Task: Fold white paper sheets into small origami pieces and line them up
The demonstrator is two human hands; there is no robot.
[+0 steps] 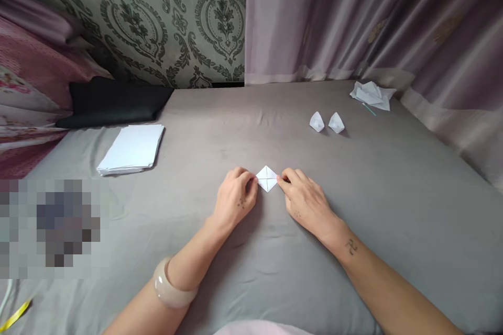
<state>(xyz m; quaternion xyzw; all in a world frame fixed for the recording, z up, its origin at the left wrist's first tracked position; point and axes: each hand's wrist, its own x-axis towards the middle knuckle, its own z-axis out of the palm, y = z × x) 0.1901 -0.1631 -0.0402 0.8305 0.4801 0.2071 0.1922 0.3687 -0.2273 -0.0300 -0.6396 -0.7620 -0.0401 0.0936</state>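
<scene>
Between my two hands is a small white folded paper (267, 179), diamond-shaped, with crease lines crossing at its middle. My left hand (237, 192) pinches its left corner between thumb and fingers. At the opposite corner, my right hand (303, 196) grips the paper the same way, fingers curled. Beyond my right hand stand two folded white paper shapes, one on the left (317, 122) and one on the right (336, 123), side by side and slightly apart. A pale bangle (173, 285) circles my left wrist.
A stack of white paper (131, 147) lies at the left on the grey cloth surface (220, 131). Behind it is a folded black cloth (118, 100). Crumpled white paper (372, 95) and a thin green stick (369, 109) lie at the far right. A yellow strip (15, 315) sits front left.
</scene>
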